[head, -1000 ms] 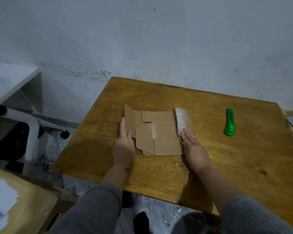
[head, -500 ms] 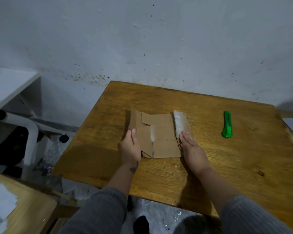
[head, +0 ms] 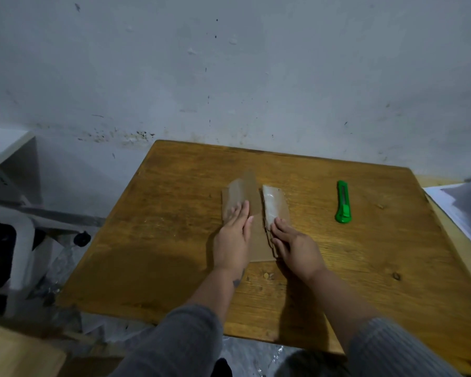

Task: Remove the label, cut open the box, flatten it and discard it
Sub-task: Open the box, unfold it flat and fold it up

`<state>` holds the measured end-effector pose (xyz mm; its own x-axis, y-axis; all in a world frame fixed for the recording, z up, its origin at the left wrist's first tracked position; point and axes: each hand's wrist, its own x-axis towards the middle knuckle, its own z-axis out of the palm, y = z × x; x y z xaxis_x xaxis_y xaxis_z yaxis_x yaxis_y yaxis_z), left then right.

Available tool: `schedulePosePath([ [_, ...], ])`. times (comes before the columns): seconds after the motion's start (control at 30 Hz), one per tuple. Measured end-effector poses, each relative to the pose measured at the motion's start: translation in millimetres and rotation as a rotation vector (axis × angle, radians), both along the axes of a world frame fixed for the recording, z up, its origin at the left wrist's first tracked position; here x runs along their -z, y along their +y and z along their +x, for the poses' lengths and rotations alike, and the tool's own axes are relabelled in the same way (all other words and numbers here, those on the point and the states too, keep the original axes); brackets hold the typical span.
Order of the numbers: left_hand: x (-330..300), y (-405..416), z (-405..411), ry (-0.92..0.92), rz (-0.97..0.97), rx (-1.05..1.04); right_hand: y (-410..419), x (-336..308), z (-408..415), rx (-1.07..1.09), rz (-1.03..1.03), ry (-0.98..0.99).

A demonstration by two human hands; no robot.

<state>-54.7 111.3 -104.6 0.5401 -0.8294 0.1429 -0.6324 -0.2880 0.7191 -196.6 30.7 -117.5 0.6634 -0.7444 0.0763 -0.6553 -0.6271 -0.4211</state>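
Observation:
The brown cardboard box (head: 245,190) lies flat on the wooden table (head: 174,213), folded over into a narrow stack. My left hand (head: 233,238) rests palm down on the folded left part, fingers together and pointing away from me. My right hand (head: 294,244) presses its fingertips on the right flap (head: 276,204), which carries shiny clear tape. Both hands hide the near part of the cardboard. A green utility knife (head: 343,202) lies on the table to the right, apart from both hands.
A stained white wall (head: 229,77) stands just behind the table. White papers (head: 462,208) lie past the table's right edge. A white chair frame (head: 19,227) and a white desk corner (head: 3,148) are at the left. Another wooden surface (head: 19,360) shows at the bottom left.
My left hand has folded the left flap of the cardboard over to the right and now lies flat on it. The right hand has stayed on the taped flap.

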Motion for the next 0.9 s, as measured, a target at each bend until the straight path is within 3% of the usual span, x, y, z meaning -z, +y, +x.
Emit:
schedulePosePath([
  [0.4,16,2,-4,-0.361,0.232,0.187,0,0,0,0.05,0.018,-0.034],
  [0.57,13,-6,-5,-0.278,0.094,0.015,0,-1,-1,0.044,0.035,-0.034],
  [0.73,11,-4,-7,-0.033,-0.104,-0.14,-1,1,-2,0.044,0.05,-0.048],
  [0.9,21,-7,-9,-0.044,-0.116,-0.128,0,2,-1,0.051,0.052,-0.065],
])
